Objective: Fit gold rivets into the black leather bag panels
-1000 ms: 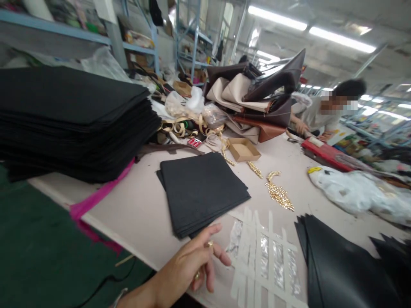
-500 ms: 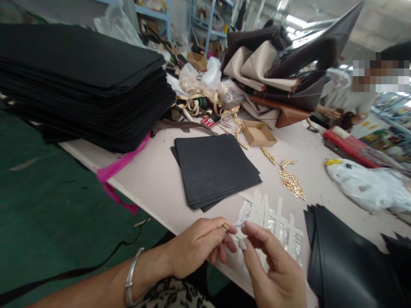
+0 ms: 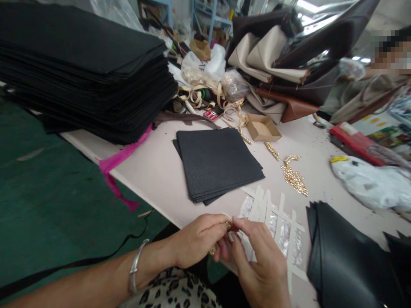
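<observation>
My left hand [image 3: 201, 239] is closed, and a small gold metal piece [image 3: 228, 224] shows at its fingertips. Another bit of gold peeks out lower down between its fingers. My right hand [image 3: 258, 259] meets it at the fingertips, thumb and forefinger pinched beside the gold piece. Whatever lies between those right fingertips is hidden. Beyond the hands lies a stack of black leather sheets [image 3: 221, 164]. To its right, a loose pile of small gold metal pieces [image 3: 294, 179] rests on the table, with a row of gold pieces [image 3: 272, 150] near a small cardboard box [image 3: 263, 128].
A tall stack of black sheets [image 3: 80, 72] overhangs the left of the table [image 3: 154, 175]. Taped clear plastic [image 3: 272, 222] lies near my hands. Black leather pieces [image 3: 346, 252], a white plastic bag [image 3: 369, 182] and brown bags [image 3: 289, 98] stand around. A person [image 3: 390, 55] is at far right.
My right hand has moved left, its fingertips closing in from a small gap to meet my left hand at the gold piece. The view has shifted slightly.
</observation>
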The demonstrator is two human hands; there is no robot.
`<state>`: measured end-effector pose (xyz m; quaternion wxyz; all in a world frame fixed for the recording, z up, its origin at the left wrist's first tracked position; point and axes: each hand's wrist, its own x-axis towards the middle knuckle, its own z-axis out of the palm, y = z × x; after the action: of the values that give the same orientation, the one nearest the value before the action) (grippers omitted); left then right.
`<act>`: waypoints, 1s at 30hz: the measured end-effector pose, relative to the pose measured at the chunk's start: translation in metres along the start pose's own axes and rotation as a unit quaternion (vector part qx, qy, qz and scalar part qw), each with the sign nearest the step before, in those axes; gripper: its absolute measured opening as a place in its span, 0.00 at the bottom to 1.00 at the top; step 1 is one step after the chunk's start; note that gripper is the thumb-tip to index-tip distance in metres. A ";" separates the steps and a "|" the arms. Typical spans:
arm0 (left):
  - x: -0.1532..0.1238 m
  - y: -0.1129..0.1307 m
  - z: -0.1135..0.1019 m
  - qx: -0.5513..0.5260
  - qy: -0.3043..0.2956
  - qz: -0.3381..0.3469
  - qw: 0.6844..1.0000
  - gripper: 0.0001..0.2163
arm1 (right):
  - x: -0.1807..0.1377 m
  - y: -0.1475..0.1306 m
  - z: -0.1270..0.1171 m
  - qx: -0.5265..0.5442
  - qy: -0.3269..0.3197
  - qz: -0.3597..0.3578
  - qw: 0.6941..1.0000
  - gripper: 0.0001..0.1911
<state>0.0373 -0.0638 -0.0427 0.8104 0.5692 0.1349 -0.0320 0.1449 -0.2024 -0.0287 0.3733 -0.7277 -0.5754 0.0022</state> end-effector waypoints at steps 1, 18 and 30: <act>0.001 0.000 0.001 -0.005 -0.002 0.000 1.000 0.18 | 0.000 0.001 0.000 -0.001 -0.001 -0.008 1.000 0.16; 0.004 -0.006 0.010 0.030 0.002 -0.005 1.000 0.12 | -0.004 0.007 0.002 -0.060 -0.012 -0.047 0.997 0.17; 0.005 -0.016 0.013 0.079 0.025 -0.024 0.996 0.13 | -0.006 0.013 0.010 -0.048 -0.022 -0.007 0.999 0.13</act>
<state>0.0414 -0.0812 -0.0539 0.7580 0.6291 0.1656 -0.0477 0.1499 -0.2027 -0.0455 0.3251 -0.7404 -0.5882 -0.0125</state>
